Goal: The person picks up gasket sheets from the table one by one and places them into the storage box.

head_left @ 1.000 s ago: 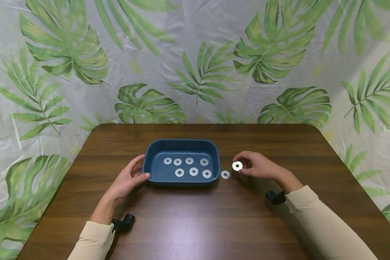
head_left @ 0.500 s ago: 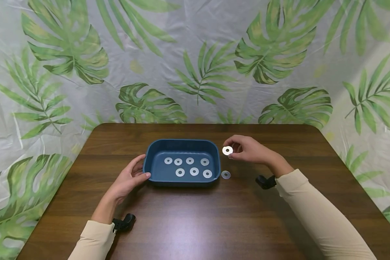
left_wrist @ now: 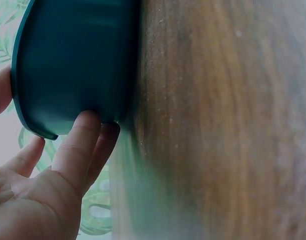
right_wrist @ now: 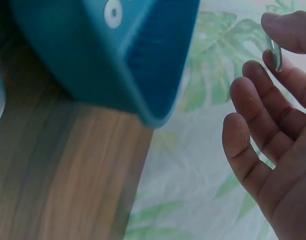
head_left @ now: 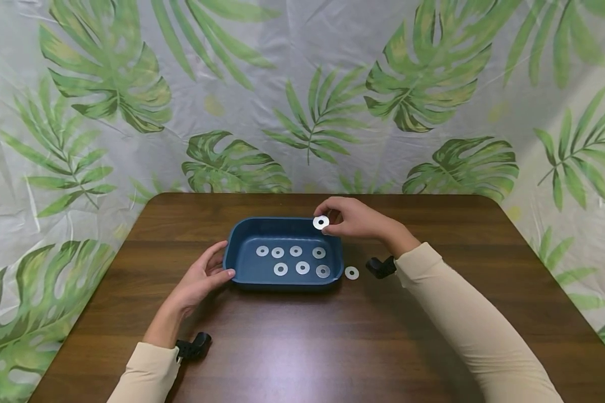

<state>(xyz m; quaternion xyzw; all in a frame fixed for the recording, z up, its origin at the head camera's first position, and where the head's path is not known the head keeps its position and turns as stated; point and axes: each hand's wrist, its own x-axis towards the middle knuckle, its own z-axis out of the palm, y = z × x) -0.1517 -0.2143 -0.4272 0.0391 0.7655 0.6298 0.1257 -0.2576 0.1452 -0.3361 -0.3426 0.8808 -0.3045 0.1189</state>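
A blue rectangular tray (head_left: pixel 249 274) with rounded corners sits on the table, several flat silver washers (head_left: pixel 298 269) spread over its floor. My left hand (head_left: pixel 198 284) holds the tray's left end, thumb at the near corner and fingers further back; in the left wrist view its fingertips (left_wrist: pixel 86 120) touch the outer wall. My right hand (head_left: pixel 355 218) pinches a washer (head_left: pixel 316 224) between thumb and index finger, raised above the tray's far right corner. From the right wrist the pinched washer (right_wrist: pixel 277 56) appears edge-on, the other fingers loosely bent.
One more washer (head_left: pixel 348 275) lies on the wooden table (head_left: pixel 292 347) just right of the tray's near right corner. Behind the table's far edge hangs a leaf-printed cloth (head_left: pixel 333 168). A black wrist camera (head_left: pixel 381 267) hangs under the right wrist.
My right hand has carried the pinched washer left and away from me, from beside the tray to over its far right corner. The left hand keeps its place on the tray.
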